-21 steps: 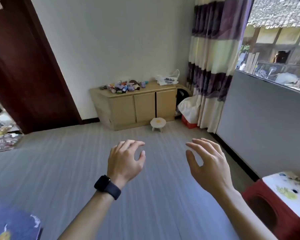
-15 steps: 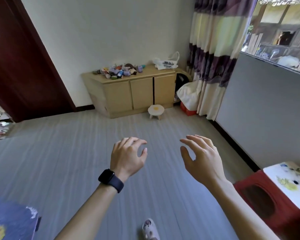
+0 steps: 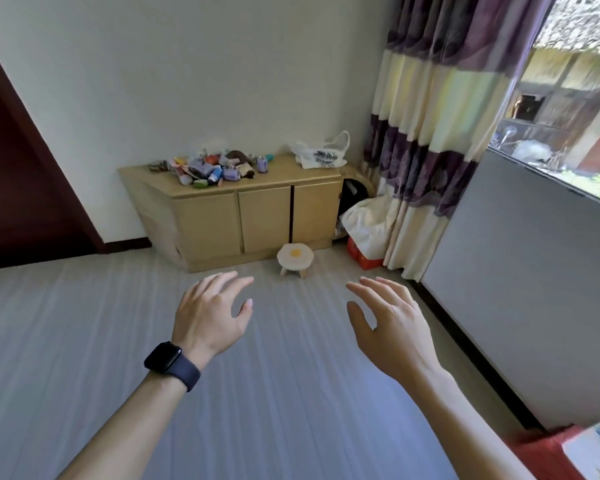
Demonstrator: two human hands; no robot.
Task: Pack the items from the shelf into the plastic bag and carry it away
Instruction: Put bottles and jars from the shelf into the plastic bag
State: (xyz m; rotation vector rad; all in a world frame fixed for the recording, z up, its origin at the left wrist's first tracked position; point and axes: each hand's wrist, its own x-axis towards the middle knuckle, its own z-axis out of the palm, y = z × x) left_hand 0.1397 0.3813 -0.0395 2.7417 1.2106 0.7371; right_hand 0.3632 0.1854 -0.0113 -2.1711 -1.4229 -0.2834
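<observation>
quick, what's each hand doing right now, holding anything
Left hand, with the dark wristwatch: open, fingers spread, holding nothing.
Right hand: open, fingers spread, holding nothing.

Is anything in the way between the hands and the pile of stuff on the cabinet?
Only a small egg-patterned stool, on the floor before the cabinet. Otherwise open floor lies between both empty hands, left hand and right hand, and the pile.

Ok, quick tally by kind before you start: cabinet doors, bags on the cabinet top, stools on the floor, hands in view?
Cabinet doors: 3
Plastic bag on the cabinet top: 1
Stool: 1
Hands, left and right, both empty: 2
Total: 7
</observation>
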